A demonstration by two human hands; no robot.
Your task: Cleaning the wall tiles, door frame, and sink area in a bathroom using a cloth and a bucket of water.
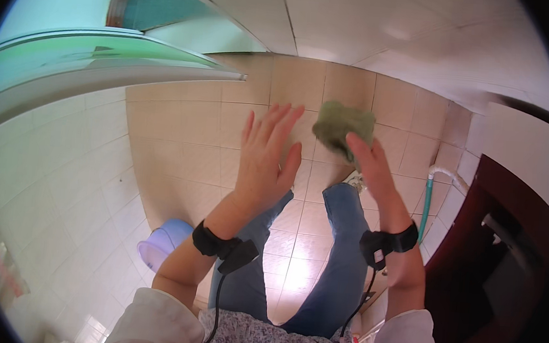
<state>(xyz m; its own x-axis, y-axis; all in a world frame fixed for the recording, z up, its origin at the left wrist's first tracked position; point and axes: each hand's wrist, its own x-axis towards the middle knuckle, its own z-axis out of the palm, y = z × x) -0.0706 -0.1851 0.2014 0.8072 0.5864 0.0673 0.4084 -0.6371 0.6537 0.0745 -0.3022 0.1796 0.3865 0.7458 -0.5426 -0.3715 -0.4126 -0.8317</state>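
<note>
Green cloth (346, 120), without clear long axis, lies at the fingertips of the nearer right hand (373, 161), which grips it toward the tiled floor (181, 125)'s far edge; the left hand (264, 154), apart leftward, is spread, apparently empty.

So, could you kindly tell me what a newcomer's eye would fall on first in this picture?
Most likely the green cloth at upper centre, in the grip of the right hand, with the bare left hand open just left of it. Next comes the bright glare on the tiled floor between the legs in blue jeans. The lavender plastic tub at lower left, beside the tiled wall, also stands out.
</note>
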